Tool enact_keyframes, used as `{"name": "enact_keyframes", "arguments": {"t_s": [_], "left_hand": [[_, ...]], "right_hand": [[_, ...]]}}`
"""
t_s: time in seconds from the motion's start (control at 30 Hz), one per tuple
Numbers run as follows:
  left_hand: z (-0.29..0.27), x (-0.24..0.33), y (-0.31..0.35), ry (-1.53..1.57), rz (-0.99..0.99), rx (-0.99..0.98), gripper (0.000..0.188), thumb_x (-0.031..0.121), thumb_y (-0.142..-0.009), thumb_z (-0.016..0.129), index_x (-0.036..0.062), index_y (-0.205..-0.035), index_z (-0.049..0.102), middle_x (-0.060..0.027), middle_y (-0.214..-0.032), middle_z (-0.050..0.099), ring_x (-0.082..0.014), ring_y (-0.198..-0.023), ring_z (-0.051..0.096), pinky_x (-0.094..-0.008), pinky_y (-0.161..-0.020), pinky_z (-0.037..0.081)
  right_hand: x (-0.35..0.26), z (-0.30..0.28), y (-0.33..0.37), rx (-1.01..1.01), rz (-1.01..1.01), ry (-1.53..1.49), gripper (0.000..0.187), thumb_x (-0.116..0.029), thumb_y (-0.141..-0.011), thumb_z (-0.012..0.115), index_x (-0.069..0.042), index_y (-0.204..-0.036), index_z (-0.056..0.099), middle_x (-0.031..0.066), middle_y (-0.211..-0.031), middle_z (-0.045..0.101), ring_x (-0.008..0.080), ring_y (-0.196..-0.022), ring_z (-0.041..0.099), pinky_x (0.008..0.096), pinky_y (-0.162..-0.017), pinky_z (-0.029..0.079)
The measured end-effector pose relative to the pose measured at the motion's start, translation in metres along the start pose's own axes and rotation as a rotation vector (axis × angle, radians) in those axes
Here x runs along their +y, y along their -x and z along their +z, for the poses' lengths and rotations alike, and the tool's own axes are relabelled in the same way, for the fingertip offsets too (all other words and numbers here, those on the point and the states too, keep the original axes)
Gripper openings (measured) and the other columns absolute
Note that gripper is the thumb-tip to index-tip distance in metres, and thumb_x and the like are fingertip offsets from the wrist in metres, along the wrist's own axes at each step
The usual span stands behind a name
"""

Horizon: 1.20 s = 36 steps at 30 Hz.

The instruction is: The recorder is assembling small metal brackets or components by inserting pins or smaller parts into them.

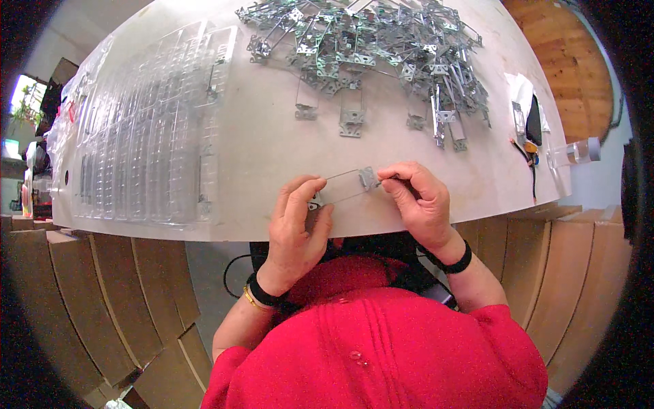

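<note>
Near the table's front edge, my left hand (pixel 298 221) is closed on one end of a thin metal wire frame (pixel 340 202). Two slim wires run from that end to a stamped metal plate (pixel 368 178) at the other. My right hand (pixel 421 204) is closed in a pinch right beside this plate. What its fingertips grip is too small to make out. At the far middle lies a large tangled heap of similar metal frames (pixel 364 58), several of them sticking out toward me.
Clear plastic trays (pixel 146 129) cover the table's left side. At the right are a transparent bottle (pixel 578 153), a hand tool with orange parts (pixel 530 151) and a black object (pixel 536 119) on white material. Cardboard boxes (pixel 88 300) stand below the table on both sides.
</note>
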State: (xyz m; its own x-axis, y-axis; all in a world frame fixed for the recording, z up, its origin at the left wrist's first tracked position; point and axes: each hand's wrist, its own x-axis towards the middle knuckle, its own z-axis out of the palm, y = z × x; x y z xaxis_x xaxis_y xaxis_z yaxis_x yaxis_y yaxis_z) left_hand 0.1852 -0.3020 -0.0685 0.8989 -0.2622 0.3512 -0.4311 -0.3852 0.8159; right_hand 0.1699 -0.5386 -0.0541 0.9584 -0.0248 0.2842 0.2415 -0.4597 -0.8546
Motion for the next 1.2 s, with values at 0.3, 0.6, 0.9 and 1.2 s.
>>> {"name": "enact_keyframes", "arguments": {"t_s": [0.3, 0.6, 0.9, 1.2], "left_hand": [[0.0008, -0.0006, 0.0003, 0.007, -0.003, 0.006, 0.046, -0.007, -0.085, 0.073, 0.0021, -0.128, 0.061, -0.0183, -0.127, 0.064, -0.0325, -0.11, 0.066, -0.0382, -0.093, 0.055], [0.0003, -0.0009, -0.0005, -0.01, 0.03, 0.008, 0.046, -0.008, -0.084, 0.073, 0.0021, -0.128, 0.061, -0.0189, -0.127, 0.065, -0.0342, -0.111, 0.066, -0.039, -0.094, 0.055], [0.0005, -0.0008, -0.001, -0.015, 0.049, 0.011, 0.047, -0.009, -0.084, 0.072, 0.0024, -0.128, 0.062, -0.0184, -0.127, 0.064, -0.0341, -0.112, 0.066, -0.0391, -0.095, 0.055], [-0.0004, 0.0025, 0.0002, 0.005, -0.011, -0.009, 0.046, -0.008, -0.086, 0.071, 0.0018, -0.13, 0.061, -0.0191, -0.132, 0.065, -0.0337, -0.118, 0.065, -0.0383, -0.097, 0.054]], "right_hand": [[0.0002, 0.0012, 0.0012, -0.018, -0.026, 0.081, 0.012, -0.001, -0.091, 0.076, -0.005, -0.102, 0.072, 0.01, -0.092, 0.071, 0.0233, -0.084, 0.071, 0.0328, -0.075, 0.055], [-0.0003, 0.0047, -0.0021, 0.013, -0.115, 0.079, 0.013, -0.001, -0.089, 0.077, -0.005, -0.1, 0.072, 0.0112, -0.091, 0.07, 0.0252, -0.081, 0.069, 0.0334, -0.072, 0.054], [0.0031, 0.0038, -0.0007, -0.002, -0.08, 0.07, 0.012, -0.002, -0.09, 0.077, -0.005, -0.102, 0.073, 0.0106, -0.092, 0.071, 0.0226, -0.081, 0.068, 0.0316, -0.07, 0.053], [0.0054, 0.0019, 0.007, 0.06, 0.066, -0.039, 0.006, -0.005, -0.097, 0.073, -0.004, -0.101, 0.069, 0.0075, -0.089, 0.069, 0.0159, -0.078, 0.065, 0.0299, -0.07, 0.052]]}}
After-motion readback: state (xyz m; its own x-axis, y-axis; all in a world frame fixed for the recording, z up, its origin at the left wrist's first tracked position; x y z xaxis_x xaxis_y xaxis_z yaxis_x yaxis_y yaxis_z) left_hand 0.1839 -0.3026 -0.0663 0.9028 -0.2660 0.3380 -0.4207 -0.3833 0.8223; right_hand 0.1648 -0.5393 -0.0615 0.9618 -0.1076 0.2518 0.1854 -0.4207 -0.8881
